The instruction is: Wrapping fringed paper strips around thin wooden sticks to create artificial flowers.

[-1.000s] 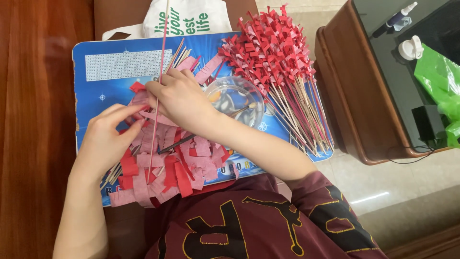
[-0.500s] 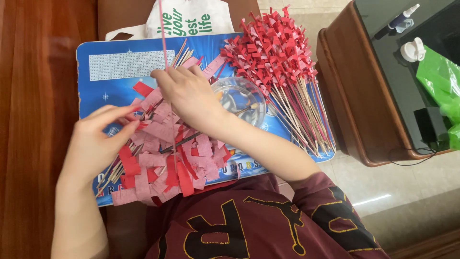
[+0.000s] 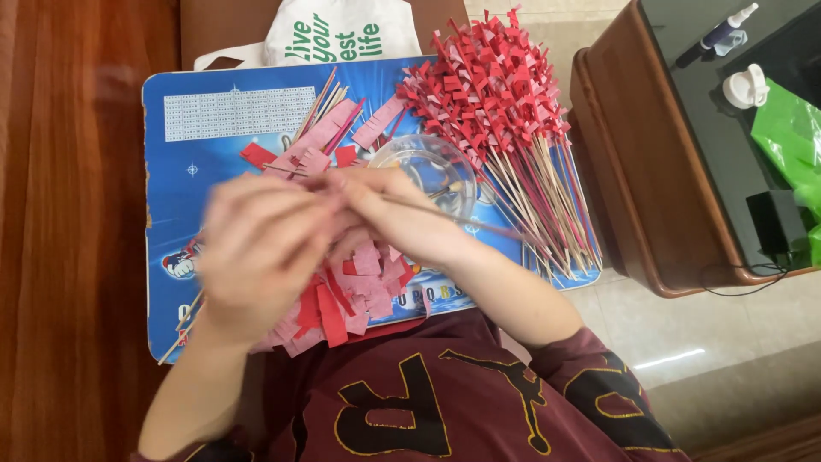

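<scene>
Both hands meet above the middle of a blue printed board (image 3: pixel 214 128) resting on the person's lap. The right hand (image 3: pixel 402 218) has its fingers pinched around a thin bamboo stick (image 3: pixel 462 218), which runs level toward the right, over a clear plastic bowl (image 3: pixel 428 162). The left hand (image 3: pixel 256 252) is motion-blurred; its fingers curl toward the near end of the stick, but whether they grip it cannot be told. A loose heap of red and pink paper strips (image 3: pixel 351 291) lies under the hands. A fanned bundle of sticks tipped with red paper (image 3: pixel 505 111) lies on the board's right side. A white bag (image 3: pixel 342 30) sits beyond the board.
</scene>
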